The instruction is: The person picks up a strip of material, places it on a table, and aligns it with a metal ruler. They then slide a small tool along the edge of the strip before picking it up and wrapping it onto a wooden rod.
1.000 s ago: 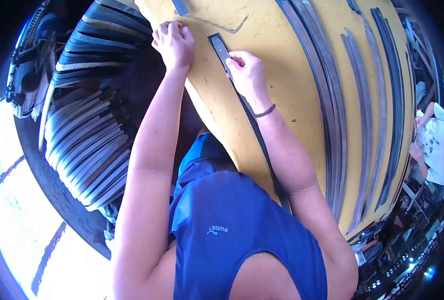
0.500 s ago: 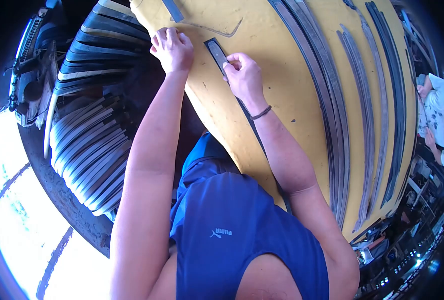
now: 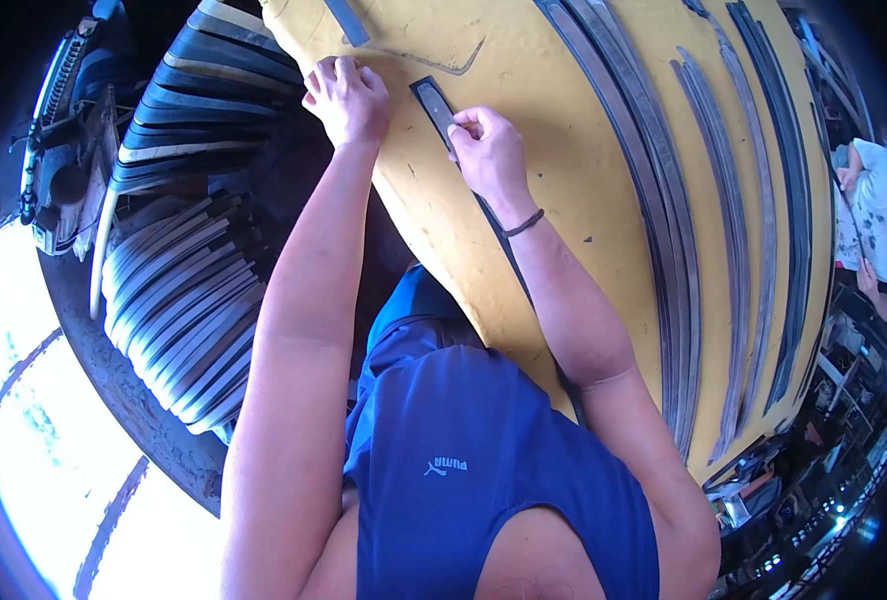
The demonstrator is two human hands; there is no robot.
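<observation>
Pinching the long dark metal strip (image 3: 436,108) near its top end, the right hand (image 3: 491,150) pins it flat on the yellow bench (image 3: 584,190). Upper middle of the frame, the left hand (image 3: 349,98) lies closed at the bench's edge, seemingly for balance; whether it holds anything is hidden.

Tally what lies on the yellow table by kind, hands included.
Hands on the yellow table: 2, the left hand and the right hand
Single dark strips: 2, the long strip under the right hand and the short strip at the top edge
Clusters of long curved strips: 3, the near cluster, middle cluster and far cluster
Total: 7
</observation>
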